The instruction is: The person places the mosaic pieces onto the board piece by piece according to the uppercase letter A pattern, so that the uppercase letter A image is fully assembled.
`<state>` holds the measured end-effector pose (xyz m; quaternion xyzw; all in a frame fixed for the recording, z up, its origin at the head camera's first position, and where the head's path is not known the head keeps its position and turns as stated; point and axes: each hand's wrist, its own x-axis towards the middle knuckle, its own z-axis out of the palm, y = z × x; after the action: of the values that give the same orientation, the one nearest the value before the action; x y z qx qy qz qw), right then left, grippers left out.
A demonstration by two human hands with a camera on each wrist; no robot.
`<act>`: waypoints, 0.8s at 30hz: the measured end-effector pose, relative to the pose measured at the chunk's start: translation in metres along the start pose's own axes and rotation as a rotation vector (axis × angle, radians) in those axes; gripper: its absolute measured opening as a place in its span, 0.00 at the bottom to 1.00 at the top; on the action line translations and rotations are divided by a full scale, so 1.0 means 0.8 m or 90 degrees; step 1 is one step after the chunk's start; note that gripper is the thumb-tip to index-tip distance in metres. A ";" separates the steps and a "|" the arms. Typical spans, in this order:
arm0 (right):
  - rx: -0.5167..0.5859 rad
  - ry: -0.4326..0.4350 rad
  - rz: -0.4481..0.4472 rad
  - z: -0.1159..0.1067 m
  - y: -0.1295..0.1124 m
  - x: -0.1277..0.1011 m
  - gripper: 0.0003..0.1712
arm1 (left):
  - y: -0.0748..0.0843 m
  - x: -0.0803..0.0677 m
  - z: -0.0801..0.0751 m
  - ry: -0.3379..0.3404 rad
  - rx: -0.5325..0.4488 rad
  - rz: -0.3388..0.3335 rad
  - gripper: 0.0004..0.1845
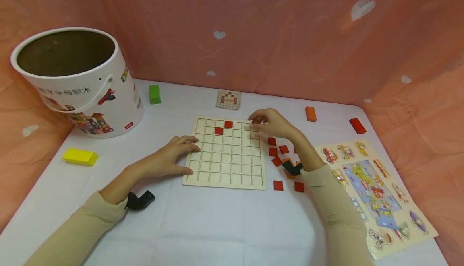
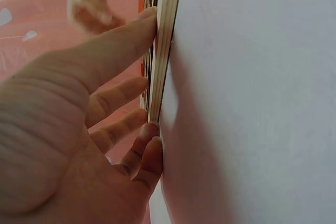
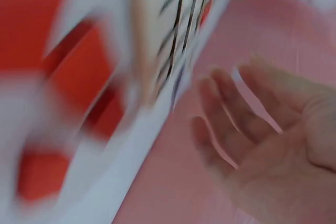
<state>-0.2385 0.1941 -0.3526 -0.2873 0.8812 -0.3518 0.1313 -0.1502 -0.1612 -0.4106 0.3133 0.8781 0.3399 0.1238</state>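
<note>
A pale wooden grid board (image 1: 227, 180) lies flat on the white table. Two red square tiles (image 1: 219, 130) sit in its upper cells, diagonal to each other. My left hand (image 1: 170, 157) rests at the board's left edge with fingers spread; the left wrist view shows thumb and fingertips touching the side of the board (image 2: 167, 24). Over the upper right corner hovers my right hand (image 1: 273, 123), fingers loosely bent, and no tile shows between them in the right wrist view. Several loose red tiles (image 1: 278, 185) lie right of the board, with orange tiles (image 1: 290, 175) partly hidden by the right wrist strap.
Behind the board lies a small pattern card (image 1: 228, 100). A white bucket (image 1: 127, 97) stands at the back left. Green (image 1: 154, 94), yellow (image 1: 80, 157), orange (image 1: 310, 114) and red (image 1: 357, 126) blocks are spread about. On the right is a picture puzzle board (image 1: 406, 201).
</note>
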 end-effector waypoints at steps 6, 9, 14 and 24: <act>0.019 -0.054 0.097 -0.048 0.053 -0.087 0.23 | 0.004 0.003 -0.001 -0.003 0.002 -0.007 0.33; 0.025 -0.053 0.131 -0.060 0.072 -0.118 0.24 | 0.004 0.004 0.000 -0.004 -0.001 -0.009 0.33; 0.070 -0.031 0.145 -0.063 0.086 -0.140 0.24 | 0.001 0.002 0.001 0.001 -0.013 -0.011 0.34; 0.070 -0.029 0.141 -0.045 0.100 -0.142 0.23 | 0.000 0.004 0.001 0.002 -0.019 -0.002 0.35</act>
<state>-0.1962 0.3293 -0.3791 -0.1881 0.8836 -0.3767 0.2049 -0.1527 -0.1592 -0.4112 0.3094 0.8737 0.3529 0.1280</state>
